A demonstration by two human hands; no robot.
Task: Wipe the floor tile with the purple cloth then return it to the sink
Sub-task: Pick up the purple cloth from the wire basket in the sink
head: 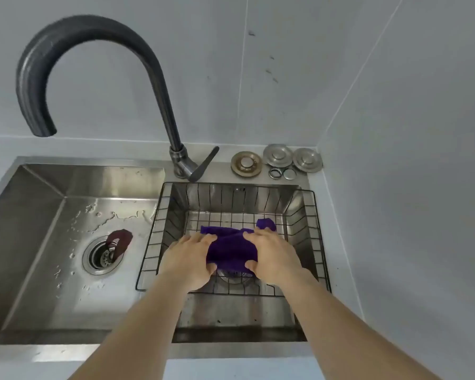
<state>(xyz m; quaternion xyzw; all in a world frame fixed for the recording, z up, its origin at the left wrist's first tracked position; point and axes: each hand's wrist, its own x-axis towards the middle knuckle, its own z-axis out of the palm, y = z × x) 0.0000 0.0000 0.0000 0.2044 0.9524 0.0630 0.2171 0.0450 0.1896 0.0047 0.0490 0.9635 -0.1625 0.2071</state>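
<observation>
Both hands grip the purple cloth (232,252): left hand (188,259) at its 9 o'clock edge, right hand (274,256) at 3 o'clock, inside the wire basket (317,237) in the sink's (39,215) right basin; faucet (159,86) at 11 o'clock.

Cloth (232,249) in basket (317,244), right of drain (102,256).

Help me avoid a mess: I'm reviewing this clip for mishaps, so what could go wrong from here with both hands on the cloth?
1. The purple cloth, gripped by the left hand and right hand, lies in the wire basket; it might snag on the wires.
2. The gooseneck faucet arches overhead; rising hands could bump it.
3. Droplets in the left basin suggest wetness, so the cloth may drip.
</observation>
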